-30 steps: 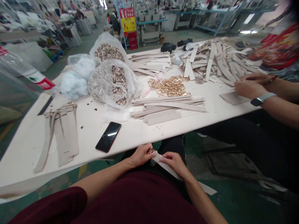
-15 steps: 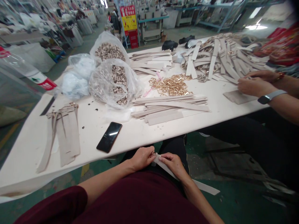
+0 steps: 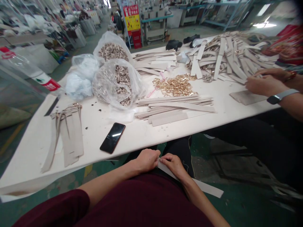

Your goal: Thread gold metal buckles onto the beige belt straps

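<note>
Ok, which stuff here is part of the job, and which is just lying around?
Part of the job:
left hand and right hand, both on a pale strap
more straps
gold buckles
bag of rings

Just lying around:
phone
white plastic bag

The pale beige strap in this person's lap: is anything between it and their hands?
Nothing visible stands in the way: the left hand and the right hand both rest directly on the long, flat, pale beige strap, with no object between them and it.
</note>
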`<state>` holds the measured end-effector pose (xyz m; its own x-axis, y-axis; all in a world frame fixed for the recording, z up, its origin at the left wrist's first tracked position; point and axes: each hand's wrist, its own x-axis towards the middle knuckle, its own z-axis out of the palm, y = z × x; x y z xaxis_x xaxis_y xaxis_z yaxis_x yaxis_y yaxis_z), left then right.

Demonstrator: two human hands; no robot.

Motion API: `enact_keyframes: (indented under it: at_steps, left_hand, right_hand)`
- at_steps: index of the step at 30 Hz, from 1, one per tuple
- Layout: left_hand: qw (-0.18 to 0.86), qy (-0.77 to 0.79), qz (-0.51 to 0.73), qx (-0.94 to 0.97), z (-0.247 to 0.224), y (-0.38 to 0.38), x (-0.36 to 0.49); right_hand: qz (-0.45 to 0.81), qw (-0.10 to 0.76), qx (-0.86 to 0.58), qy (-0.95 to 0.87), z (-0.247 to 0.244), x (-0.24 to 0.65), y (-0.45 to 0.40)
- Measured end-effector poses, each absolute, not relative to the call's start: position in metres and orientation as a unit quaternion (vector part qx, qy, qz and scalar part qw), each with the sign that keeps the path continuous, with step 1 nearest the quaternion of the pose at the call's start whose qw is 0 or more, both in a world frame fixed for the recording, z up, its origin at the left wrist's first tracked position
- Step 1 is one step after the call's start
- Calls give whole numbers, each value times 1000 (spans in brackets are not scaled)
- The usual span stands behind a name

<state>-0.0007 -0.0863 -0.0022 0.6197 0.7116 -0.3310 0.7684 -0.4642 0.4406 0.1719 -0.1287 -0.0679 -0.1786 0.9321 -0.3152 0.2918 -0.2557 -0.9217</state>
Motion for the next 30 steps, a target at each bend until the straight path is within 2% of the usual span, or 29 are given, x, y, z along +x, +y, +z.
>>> enact_keyframes:
  at_steps: [3, 7, 10, 16, 23, 27, 30]
  left_hand:
    - [349, 432, -31, 831, 5, -78, -3]
    - [578, 451, 11, 680, 5, -70, -16]
    - [651, 462, 47, 601, -6, -73, -23]
    - [657, 488, 104, 565, -25, -81, -22]
    - [553, 500, 91, 660, -21, -86, -24]
    - [543, 472, 96, 688, -20, -91, -26]
    - [578, 470, 91, 661, -19, -92, -26]
  right_hand:
    - [558, 289, -578, -520, -66, 173, -130]
    - [604, 261, -564, -499, -62, 175, -133]
    - [579, 246, -569, -530, -60, 173, -137]
    - [412, 203, -617, -639, -56, 167, -145]
    - [336, 161, -643, -669, -55, 158, -150]
    - [365, 184, -633, -657, -56, 162, -149]
    - [462, 249, -604, -599, -59, 167, -145]
